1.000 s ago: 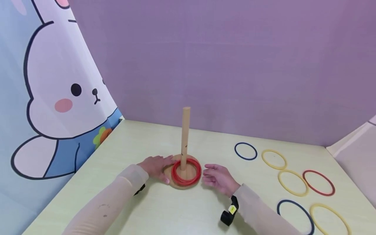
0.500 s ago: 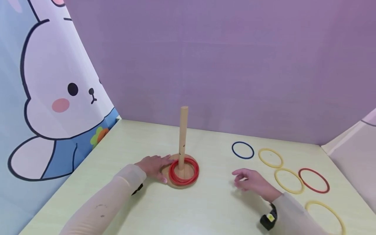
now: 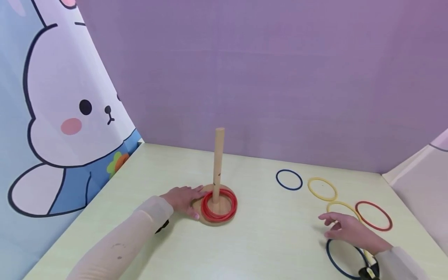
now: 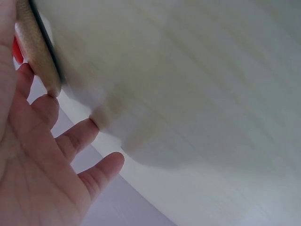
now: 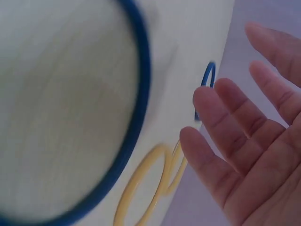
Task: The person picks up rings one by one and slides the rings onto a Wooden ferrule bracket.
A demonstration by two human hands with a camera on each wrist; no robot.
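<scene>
A wooden post (image 3: pixel 218 163) rises from a round wooden base (image 3: pixel 224 206), with red rings (image 3: pixel 213 217) lying around its foot. My left hand (image 3: pixel 181 200) rests on the left part of the base. Its fingers are spread along the base's edge in the left wrist view. Over at the right, my right hand (image 3: pixel 355 232) hovers with fingers loosely bent and nothing in them. Just below it lies a blue ring (image 3: pixel 335 265), which shows large in the right wrist view. The hand overlaps part of a yellow ring (image 3: pixel 337 202) in the head view.
Beyond the right hand lie another yellow ring (image 3: pixel 316 179) and a blue ring (image 3: pixel 288 170). A red ring (image 3: pixel 367 202) is to its right. One more yellow ring is mostly hidden by the right wrist. A purple cloth (image 3: pixel 266 85) hangs behind the table (image 3: pixel 266 229).
My right hand has moved right, from beside the wooden base to above the near blue ring. The left hand has stayed on the base, and the red rings have not moved.
</scene>
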